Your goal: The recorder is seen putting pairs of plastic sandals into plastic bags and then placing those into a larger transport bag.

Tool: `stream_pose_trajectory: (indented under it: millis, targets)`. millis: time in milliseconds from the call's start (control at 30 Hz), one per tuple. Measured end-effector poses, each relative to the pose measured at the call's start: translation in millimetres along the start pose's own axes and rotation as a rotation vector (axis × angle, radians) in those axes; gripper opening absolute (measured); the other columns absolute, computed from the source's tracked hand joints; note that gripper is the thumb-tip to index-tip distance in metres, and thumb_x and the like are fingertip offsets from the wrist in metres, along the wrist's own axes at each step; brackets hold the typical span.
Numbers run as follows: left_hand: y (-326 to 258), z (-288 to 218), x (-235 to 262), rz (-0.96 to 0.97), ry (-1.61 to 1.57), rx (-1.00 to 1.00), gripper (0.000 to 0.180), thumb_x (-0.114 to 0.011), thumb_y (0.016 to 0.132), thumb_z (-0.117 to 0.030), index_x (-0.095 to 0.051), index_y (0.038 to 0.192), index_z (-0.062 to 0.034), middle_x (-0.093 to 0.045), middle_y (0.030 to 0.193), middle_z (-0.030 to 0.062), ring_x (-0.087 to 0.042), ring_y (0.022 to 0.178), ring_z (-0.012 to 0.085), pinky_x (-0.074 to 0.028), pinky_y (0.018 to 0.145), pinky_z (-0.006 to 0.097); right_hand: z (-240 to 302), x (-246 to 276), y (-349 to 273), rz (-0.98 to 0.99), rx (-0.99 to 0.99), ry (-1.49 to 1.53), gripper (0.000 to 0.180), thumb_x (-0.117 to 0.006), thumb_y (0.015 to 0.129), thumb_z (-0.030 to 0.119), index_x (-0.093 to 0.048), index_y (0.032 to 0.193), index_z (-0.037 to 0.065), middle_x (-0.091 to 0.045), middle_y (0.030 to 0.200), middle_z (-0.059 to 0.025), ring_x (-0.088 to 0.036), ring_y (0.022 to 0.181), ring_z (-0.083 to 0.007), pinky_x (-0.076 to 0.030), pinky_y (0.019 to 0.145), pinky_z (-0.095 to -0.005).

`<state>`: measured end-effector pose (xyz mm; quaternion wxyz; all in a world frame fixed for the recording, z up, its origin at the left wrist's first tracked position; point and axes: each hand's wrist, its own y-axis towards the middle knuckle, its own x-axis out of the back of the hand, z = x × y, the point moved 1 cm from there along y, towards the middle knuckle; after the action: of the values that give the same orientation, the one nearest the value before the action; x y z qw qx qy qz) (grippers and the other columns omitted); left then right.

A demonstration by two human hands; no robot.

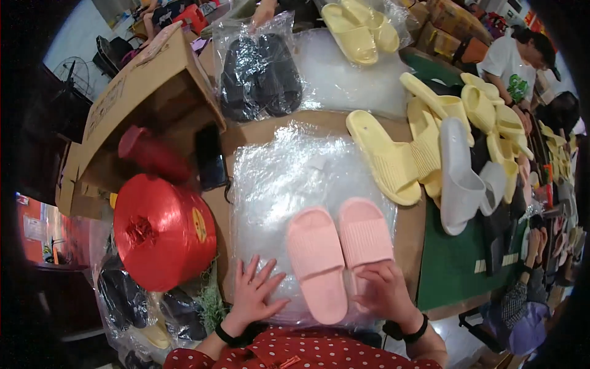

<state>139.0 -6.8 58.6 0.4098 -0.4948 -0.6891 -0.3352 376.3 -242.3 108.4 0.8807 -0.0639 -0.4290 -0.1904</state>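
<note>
Pink slippers [318, 252] lie between the two grips, on a broad desk [410, 237] that stretches well beyond both! Next in size comes the wide stack of clear bags [270, 190], reaching out ahead of the left grip [255, 292] and under the pair, likely laid centrally so either grip can reach it. To the left of that grip sits a bulky red roll [166, 237], presumably parked off the working patch. Now the pair itself: toes away from the person, heels near, long axes running outward almost parallel, far ends leaning slightly left. Left grip, fingers spread apart, palm down on the bags, perhaps steadying them! Right grip [388, 292], fingers curled over the heel half of the right-hand slipper [367, 237], touching; whether it clamps, one cannot tell. Smallest, a dark phone [211, 163], well beyond the left grip, probably set aside.
</note>
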Motion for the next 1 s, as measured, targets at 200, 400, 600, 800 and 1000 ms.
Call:
stream_pose_trajectory:
  millis: [200, 400, 600, 800, 1000]
  targets:
    - [9, 3, 4, 0.014, 0.001, 0.013, 0.054, -0.072, 0.076, -0.041, -0.062, 0.127, -0.023, -0.044, 0.147, 0.005, -0.029, 0.142, 0.037, -0.015, 0.112, 0.064, -10, 1, 12, 0.043, -0.089, 0.029, 0.055, -0.083, 0.064, 0.029, -0.058, 0.11, 0.015, -0.053, 0.117, -0.0106, -0.048, 0.107, -0.0392, -0.041, 0.089, -0.0501]
    - [9, 3, -5, 0.045, 0.038, 0.003, 0.053, -0.071, 0.075, -0.04, -0.064, 0.122, -0.0182, -0.044, 0.147, 0.0087, -0.028, 0.142, 0.0393, -0.015, 0.112, 0.064, -11, -1, 11, 0.121, -0.157, -0.004, 0.055, -0.081, 0.067, 0.037, -0.058, 0.112, 0.015, -0.047, 0.123, -0.0129, -0.045, 0.112, -0.0393, -0.039, 0.092, -0.051]
    - [2, 2, -10, 0.037, 0.04, 0.009, 0.052, -0.07, 0.077, -0.04, -0.063, 0.124, -0.0202, -0.044, 0.147, 0.0083, -0.029, 0.141, 0.0386, -0.017, 0.112, 0.063, -10, -6, 10, 0.224, -0.236, -0.006, 0.057, -0.078, 0.071, 0.04, -0.058, 0.116, 0.013, -0.048, 0.125, -0.0139, -0.042, 0.117, -0.04, -0.036, 0.096, -0.0538]
    - [3, 5, -7, 0.023, 0.031, 0.027, 0.051, -0.068, 0.079, -0.041, -0.062, 0.126, -0.0208, -0.045, 0.146, 0.0079, -0.031, 0.14, 0.0389, -0.017, 0.113, 0.062, -10, -18, 6, 0.231, -0.283, -0.063, 0.066, -0.078, 0.073, 0.039, -0.052, 0.126, 0.01, -0.046, 0.132, -0.0184, -0.035, 0.125, -0.0465, -0.032, 0.1, -0.059]
    - [11, 3, -2, 0.05, -0.017, 0.101, 0.052, -0.066, 0.082, -0.04, -0.059, 0.13, -0.0219, -0.045, 0.147, 0.0065, -0.032, 0.14, 0.0373, -0.015, 0.114, 0.06, -4, -6, 16, 0.207, -0.344, -0.066, 0.058, -0.079, 0.07, 0.031, -0.057, 0.118, 0.006, -0.051, 0.124, -0.0184, -0.041, 0.122, -0.0428, -0.027, 0.105, -0.0587]
